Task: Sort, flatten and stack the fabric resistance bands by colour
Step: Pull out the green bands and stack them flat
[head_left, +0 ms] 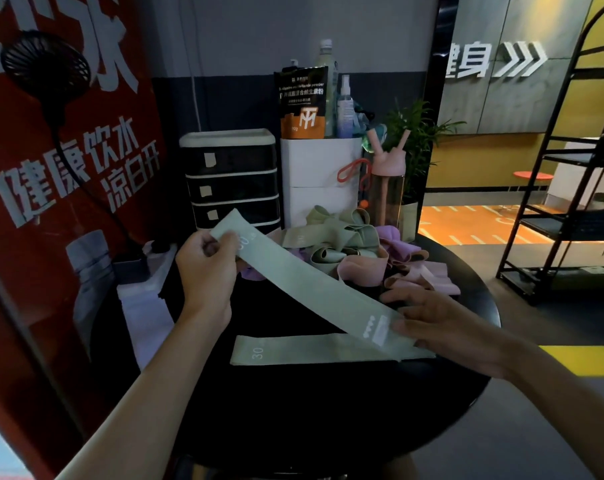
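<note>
A pale green fabric band is stretched flat and slanted above the round black table. My left hand pinches its far upper end. My right hand holds its near lower end, fingers extended along the fabric. Under that lower end a second green band marked 30 lies flat on the table. Behind, a tangled heap holds green bands, pink bands and purple bands.
At the table's back stand a black drawer unit, a white box with a pouch and spray bottles, a pink bottle and a plant. A red poster wall is left; a black shelf rack is right.
</note>
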Tool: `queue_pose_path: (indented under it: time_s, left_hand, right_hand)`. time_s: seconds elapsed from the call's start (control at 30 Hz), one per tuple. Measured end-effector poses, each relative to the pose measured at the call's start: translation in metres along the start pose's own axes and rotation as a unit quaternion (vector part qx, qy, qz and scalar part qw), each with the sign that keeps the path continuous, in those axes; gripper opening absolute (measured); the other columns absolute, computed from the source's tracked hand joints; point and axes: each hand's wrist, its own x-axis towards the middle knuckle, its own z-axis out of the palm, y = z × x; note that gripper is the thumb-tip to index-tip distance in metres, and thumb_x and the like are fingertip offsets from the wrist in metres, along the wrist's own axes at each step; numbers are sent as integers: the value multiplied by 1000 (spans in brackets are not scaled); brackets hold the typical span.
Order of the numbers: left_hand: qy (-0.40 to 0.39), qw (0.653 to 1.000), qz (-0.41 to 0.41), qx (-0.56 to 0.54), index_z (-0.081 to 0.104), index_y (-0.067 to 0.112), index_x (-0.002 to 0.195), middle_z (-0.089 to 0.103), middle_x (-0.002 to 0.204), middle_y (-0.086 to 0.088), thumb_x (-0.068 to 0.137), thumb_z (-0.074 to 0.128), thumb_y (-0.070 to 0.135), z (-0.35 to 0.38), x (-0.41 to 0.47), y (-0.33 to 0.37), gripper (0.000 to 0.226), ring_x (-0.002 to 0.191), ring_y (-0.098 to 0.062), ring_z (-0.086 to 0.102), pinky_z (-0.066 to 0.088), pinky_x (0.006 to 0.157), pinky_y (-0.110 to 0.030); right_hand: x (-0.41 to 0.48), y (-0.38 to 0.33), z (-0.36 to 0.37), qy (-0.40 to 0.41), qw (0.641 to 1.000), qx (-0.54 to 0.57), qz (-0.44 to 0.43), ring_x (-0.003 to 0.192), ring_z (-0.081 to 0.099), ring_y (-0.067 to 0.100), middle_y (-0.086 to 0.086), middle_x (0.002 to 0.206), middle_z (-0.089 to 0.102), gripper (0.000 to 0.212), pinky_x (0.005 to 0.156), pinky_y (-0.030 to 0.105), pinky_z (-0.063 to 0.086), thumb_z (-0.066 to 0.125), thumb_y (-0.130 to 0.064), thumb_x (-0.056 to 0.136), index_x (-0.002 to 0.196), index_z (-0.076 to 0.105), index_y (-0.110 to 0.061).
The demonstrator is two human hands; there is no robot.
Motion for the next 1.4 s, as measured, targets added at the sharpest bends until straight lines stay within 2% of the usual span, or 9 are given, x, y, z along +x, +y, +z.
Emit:
queue_pose_path:
  time_s: [0.2, 0.27, 0.37, 0.5, 0.7, 0.93, 1.07, 1.13, 1.4]
  left_hand:
    - [-22, 998, 29, 43, 51, 15, 107, 64, 97, -7, 91, 58, -5, -17, -32, -26, 26, 79, -15, 69, 57, 58, -25]
    - [-48, 993, 60, 93, 56, 15, 104, 65, 94, -6, 91, 57, -6, -24, -42, -33, 26, 73, -14, 70, 59, 55, -30]
    - [-79, 971, 101, 203, 67, 22, 91, 68, 86, 5, 91, 60, -1, -35, -52, -47, 24, 64, -10, 67, 60, 64, -36]
    - [-116, 935, 151, 299, 69, 18, 94, 67, 89, 7, 89, 64, 2, -49, -62, -60, 18, 81, 1, 61, 42, 69, -4]
    - [-144, 901, 181, 366, 69, 9, 92, 61, 90, 14, 86, 66, -2, -54, -61, -73, 13, 88, 7, 55, 33, 77, 4]
    - [-154, 862, 202, 438, 69, 15, 89, 51, 97, 2, 84, 65, 4, -56, -58, -80, 12, 95, -19, 53, 45, 81, -31]
    - [-142, 803, 280, 506, 69, 17, 93, 48, 106, -1, 78, 55, 27, -57, -62, -78, 23, 100, -24, 47, 37, 89, -39]
    - [-199, 779, 309, 507, 70, 20, 96, 56, 108, 4, 79, 49, 36, -52, -64, -74, 31, 106, -20, 54, 33, 96, -37]
    - [-458, 697, 253, 491, 60, 37, 129, 49, 139, 16, 82, 52, 61, -19, -65, -76, 54, 128, -3, 38, 19, 105, -19]
  right_hand:
    - [3, 21, -14, 178, 983, 28, -48, 97, 67, 21, 11, 98, 70, 52, 73, 29, 55, 83, -17, 69, 116, 62, -11]
    - [5, 26, -9, 263, 960, -48, -89, 88, 67, 6, 9, 93, 70, 25, 67, 16, 52, 70, -2, 85, 105, 63, -14]
    - [10, 40, -5, 340, 919, -145, -136, 71, 63, -4, 2, 82, 68, 31, 60, 8, 47, 64, 3, 88, 93, 58, -27]
    - [17, 62, -3, 372, 903, -157, -146, 87, 65, 14, -1, 91, 68, 32, 74, 20, 50, 66, -4, 89, 89, 57, -35]
    - [17, 65, -5, 365, 900, -179, -154, 81, 64, -1, -7, 90, 68, 30, 70, 9, 48, 63, -3, 90, 90, 57, -32]
    - [16, 69, -5, 371, 884, -246, -141, 82, 62, 11, -9, 89, 64, 20, 68, 7, 44, 66, -6, 89, 95, 60, -24]
    - [16, 69, -7, 347, 856, -364, -122, 103, 51, 24, -7, 103, 52, 25, 89, 35, 42, 71, -13, 84, 93, 61, -34]
    - [16, 66, -4, 297, 858, -407, -94, 117, 43, 25, -11, 115, 55, 25, 99, 50, 36, 71, -24, 85, 94, 58, -44]
    - [10, 64, -2, 173, 874, -441, -104, 127, 36, 3, -40, 116, 46, 27, 110, 47, 21, 74, -46, 78, 91, 54, -58]
